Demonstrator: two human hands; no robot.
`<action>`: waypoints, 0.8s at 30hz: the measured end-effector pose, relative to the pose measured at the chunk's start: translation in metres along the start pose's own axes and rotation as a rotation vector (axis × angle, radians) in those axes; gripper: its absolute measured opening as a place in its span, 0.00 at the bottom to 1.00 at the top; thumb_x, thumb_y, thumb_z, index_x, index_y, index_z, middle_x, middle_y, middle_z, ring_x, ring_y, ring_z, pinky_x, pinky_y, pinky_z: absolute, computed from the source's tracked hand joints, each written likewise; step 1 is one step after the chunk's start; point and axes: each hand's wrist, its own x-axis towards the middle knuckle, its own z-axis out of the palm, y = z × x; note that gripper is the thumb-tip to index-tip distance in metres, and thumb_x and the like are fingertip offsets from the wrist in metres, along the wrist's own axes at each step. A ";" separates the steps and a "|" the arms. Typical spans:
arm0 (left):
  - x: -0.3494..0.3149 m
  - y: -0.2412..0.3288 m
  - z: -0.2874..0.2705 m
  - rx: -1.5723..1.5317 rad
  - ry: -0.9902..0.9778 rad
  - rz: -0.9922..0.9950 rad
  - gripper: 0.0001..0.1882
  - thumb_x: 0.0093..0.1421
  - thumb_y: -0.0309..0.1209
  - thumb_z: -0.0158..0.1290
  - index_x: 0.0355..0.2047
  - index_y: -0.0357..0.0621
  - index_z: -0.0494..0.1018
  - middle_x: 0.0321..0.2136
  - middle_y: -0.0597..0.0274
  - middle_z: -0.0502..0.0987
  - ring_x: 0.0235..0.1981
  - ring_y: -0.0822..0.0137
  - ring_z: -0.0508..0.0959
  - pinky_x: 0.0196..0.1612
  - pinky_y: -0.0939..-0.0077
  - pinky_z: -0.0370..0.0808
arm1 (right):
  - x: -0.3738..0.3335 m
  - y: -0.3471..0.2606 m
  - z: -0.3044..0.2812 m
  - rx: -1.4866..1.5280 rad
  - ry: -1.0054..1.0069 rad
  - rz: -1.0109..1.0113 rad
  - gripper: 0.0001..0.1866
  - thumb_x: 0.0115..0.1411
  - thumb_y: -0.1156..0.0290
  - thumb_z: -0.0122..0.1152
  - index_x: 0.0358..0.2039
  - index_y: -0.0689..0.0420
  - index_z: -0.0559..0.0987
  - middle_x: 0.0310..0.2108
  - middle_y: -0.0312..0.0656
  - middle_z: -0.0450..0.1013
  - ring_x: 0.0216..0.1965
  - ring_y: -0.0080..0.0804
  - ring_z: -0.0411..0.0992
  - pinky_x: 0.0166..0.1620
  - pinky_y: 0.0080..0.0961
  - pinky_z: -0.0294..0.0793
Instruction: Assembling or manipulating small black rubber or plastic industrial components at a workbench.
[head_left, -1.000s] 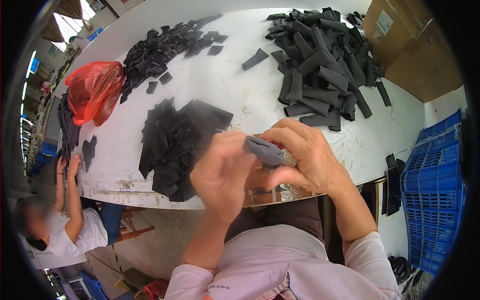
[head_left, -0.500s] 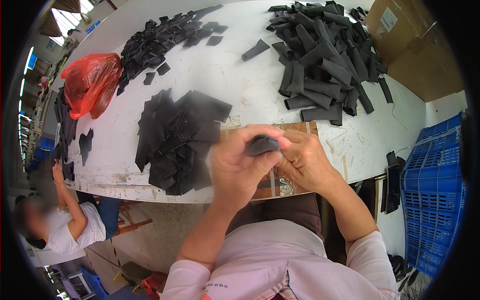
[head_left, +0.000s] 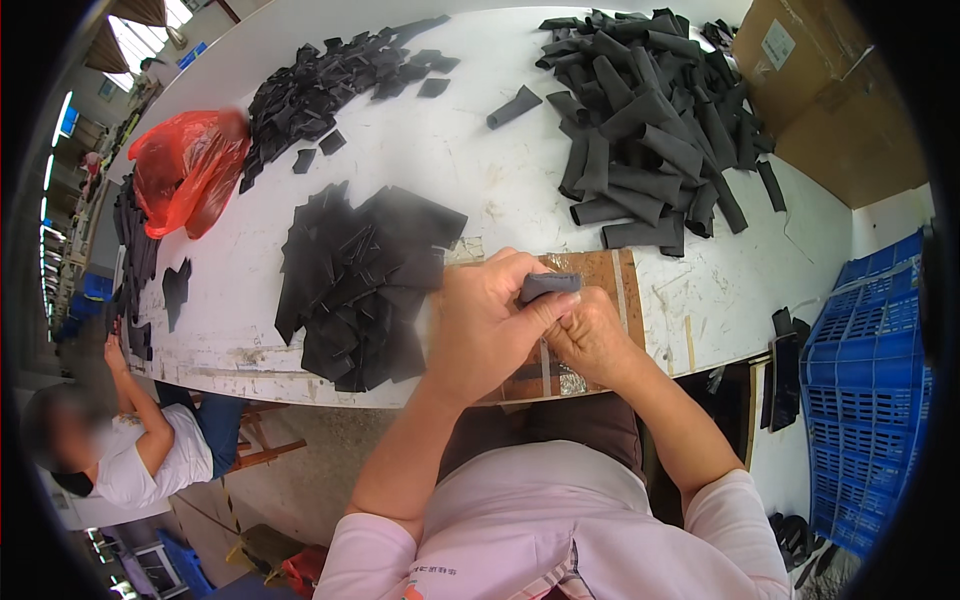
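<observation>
Over the near edge of the table, my left hand is closed round a dark grey fabric tube. Its thumb presses against the tube just below the upper end, which looks flattened. Close against the left thumb, my right hand has its fingers curled in around the lower part of the same piece; that part is hidden by the hands. Left of my hands lies a heap of flat dark fabric pieces. Beneath my hands is a brown taped board.
Rolled fabric tubes are piled at the back right by a cardboard box. Small dark pieces and a red plastic bag are at back left. Blue crates stand right. Another person sits at left.
The tube's upper end has turned and now looks flatter, where its round opening showed before. My right hand has shifted slightly down, off the rim.
</observation>
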 end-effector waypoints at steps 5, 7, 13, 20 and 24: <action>-0.006 0.010 0.002 -0.023 -0.017 0.015 0.04 0.49 0.19 0.54 0.26 0.33 0.72 0.24 0.62 0.73 0.24 0.78 0.71 0.29 0.85 0.67 | -0.001 -0.006 -0.004 0.000 0.120 -0.143 0.08 0.52 0.68 0.55 0.23 0.59 0.72 0.19 0.46 0.68 0.20 0.44 0.67 0.21 0.33 0.66; -0.006 -0.006 0.003 -0.056 0.015 0.043 0.04 0.49 0.18 0.54 0.27 0.32 0.72 0.25 0.61 0.73 0.26 0.77 0.71 0.30 0.85 0.68 | -0.005 0.002 0.007 0.013 0.047 -0.021 0.07 0.50 0.68 0.56 0.25 0.57 0.73 0.18 0.46 0.67 0.19 0.44 0.67 0.22 0.33 0.66; -0.009 0.006 0.002 -0.310 0.142 0.368 0.08 0.58 0.29 0.47 0.34 0.37 0.69 0.29 0.55 0.74 0.31 0.68 0.73 0.36 0.77 0.70 | 0.008 -0.015 -0.011 -0.157 -0.020 0.002 0.11 0.48 0.67 0.58 0.20 0.61 0.70 0.18 0.45 0.67 0.20 0.45 0.67 0.22 0.35 0.66; -0.018 0.000 -0.006 -0.794 0.372 0.212 0.10 0.59 0.35 0.45 0.31 0.40 0.69 0.29 0.55 0.72 0.35 0.62 0.70 0.44 0.66 0.65 | 0.016 -0.027 -0.019 -0.388 -0.110 -0.051 0.14 0.46 0.64 0.60 0.17 0.60 0.70 0.16 0.43 0.67 0.20 0.39 0.68 0.21 0.32 0.65; -0.020 -0.002 -0.002 -0.881 0.309 0.164 0.09 0.58 0.33 0.45 0.30 0.40 0.68 0.29 0.55 0.72 0.35 0.62 0.69 0.45 0.66 0.64 | 0.012 -0.022 -0.012 -0.366 -0.072 -0.067 0.13 0.46 0.63 0.60 0.16 0.59 0.70 0.15 0.42 0.67 0.20 0.38 0.68 0.20 0.32 0.66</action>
